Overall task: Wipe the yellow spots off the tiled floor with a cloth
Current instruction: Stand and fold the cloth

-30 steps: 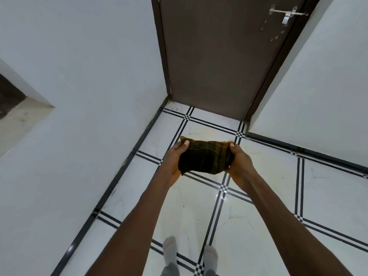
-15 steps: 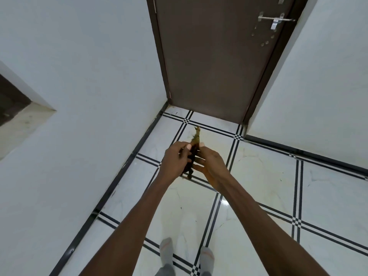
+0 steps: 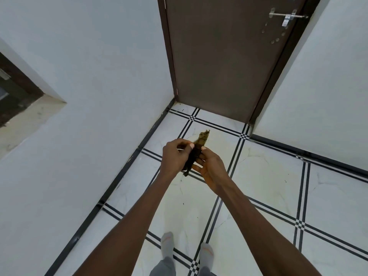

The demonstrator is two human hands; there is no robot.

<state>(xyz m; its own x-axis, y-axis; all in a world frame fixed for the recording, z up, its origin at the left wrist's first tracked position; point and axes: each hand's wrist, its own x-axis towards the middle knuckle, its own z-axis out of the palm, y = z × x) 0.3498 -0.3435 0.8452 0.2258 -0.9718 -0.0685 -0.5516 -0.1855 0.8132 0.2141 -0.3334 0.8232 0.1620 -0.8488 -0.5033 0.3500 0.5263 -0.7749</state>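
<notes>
A dark green-brown cloth (image 3: pixel 201 141) is folded thin and held edge-on at chest height above the white tiled floor (image 3: pixel 264 176). My left hand (image 3: pixel 175 156) pinches it from the left. My right hand (image 3: pixel 211 168) presses against it from the right, palm up, thumb on its top. The cloth's frayed tip sticks up past my fingers and a small end hangs below them. I see faint yellowish tint on the tile below my arms (image 3: pixel 179 212), no distinct spots.
A closed brown door (image 3: pixel 219 56) with a metal latch (image 3: pixel 286 17) stands ahead. White walls close in on the left (image 3: pixel 89 96) and right (image 3: pixel 328 96), with black skirting. My two socked feet (image 3: pixel 167 246) stand on the tiles at the bottom.
One second ago the cloth was spread wide between both hands. They have come together and folded it into a narrow strip. Since half a second ago little has moved.
</notes>
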